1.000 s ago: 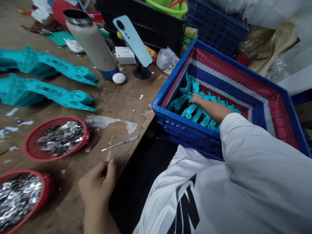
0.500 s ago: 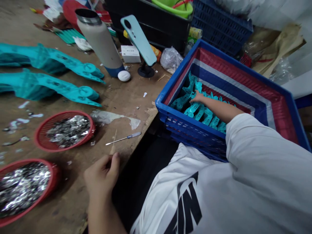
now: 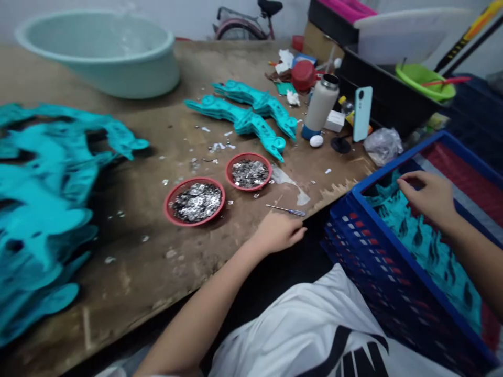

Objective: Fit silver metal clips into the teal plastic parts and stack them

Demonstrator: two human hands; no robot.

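Note:
My right hand (image 3: 426, 196) sits over a blue plastic crate (image 3: 377, 220), its fingers apart just above a heap of teal moulded plastic strips (image 3: 424, 246). My left hand (image 3: 277, 233) rests on the edge of the wooden workbench (image 3: 129, 262) and holds nothing I can see. Its fingertips lie just below a small screwdriver (image 3: 285, 210). Two red mesh baskets of silver metal bits (image 3: 195, 201) (image 3: 248, 171) stand to the left of that hand. More teal strips lie in a stack (image 3: 241, 118) and a large pile (image 3: 43, 193).
A pale green basin (image 3: 98, 55) stands at the far end of the bench. Beyond the stack are a steel-topped bottle (image 3: 320, 99), a phone on a stand (image 3: 362, 114) and a plastic bag (image 3: 383, 146). A black crate (image 3: 389, 89) stands behind them.
The view has swung up and left, now showing much more of the bench. My right hand has moved from low among the teal strips to above them. My left hand has flattened and moved nearer the screwdriver.

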